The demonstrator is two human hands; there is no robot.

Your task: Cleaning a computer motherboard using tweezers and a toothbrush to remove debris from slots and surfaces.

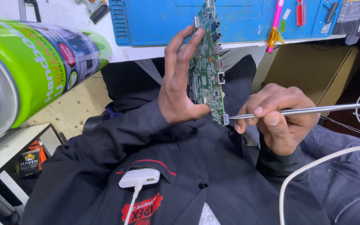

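In the middle of the frame the left hand (176, 83) grips a green circuit board (207, 66) upright on its edge, while the right hand (278, 114) pinches a thin metal tool (313, 110), its tip touching the board's lower corner.

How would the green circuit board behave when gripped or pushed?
The circuit board is probably stiff: it stays flat, held edge-on by the left hand. Likely light, since fingers alone support it. Its small parts and ports look fragile where the metal tool touches.

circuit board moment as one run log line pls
left hand: holds green circuit board upright | right hand: grips metal rod, tip at board's lower edge | behind: blue mat
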